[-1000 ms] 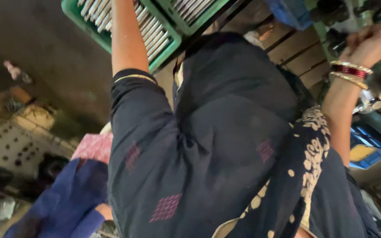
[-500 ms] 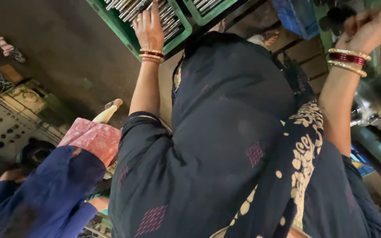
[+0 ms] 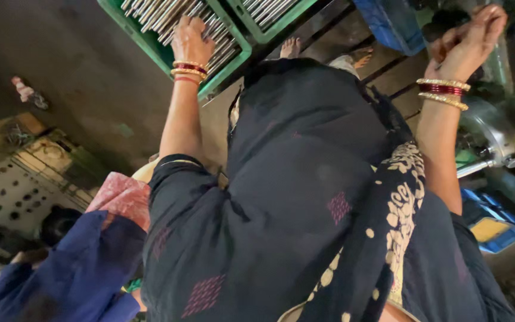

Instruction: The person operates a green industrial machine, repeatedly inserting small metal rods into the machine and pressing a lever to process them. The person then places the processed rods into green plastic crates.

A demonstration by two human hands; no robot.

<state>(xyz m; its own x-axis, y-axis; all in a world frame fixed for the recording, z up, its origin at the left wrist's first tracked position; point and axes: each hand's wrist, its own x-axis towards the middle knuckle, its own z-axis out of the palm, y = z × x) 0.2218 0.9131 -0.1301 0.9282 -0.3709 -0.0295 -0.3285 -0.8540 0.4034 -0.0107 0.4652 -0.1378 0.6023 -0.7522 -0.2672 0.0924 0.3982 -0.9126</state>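
Our left hand lies flat on metal rods in green crate; pinch one rod only. Right hand curled near machine; contents hidden, can't tell.

The left hand, out of sight a second ago, now rests on the metal rods in the green crate. The right hand has lifted higher beside the machine.

A dark navy garment with small maroon woven squares, a cream-flowered scarf edge, and red-and-gold bangles on both wrists.
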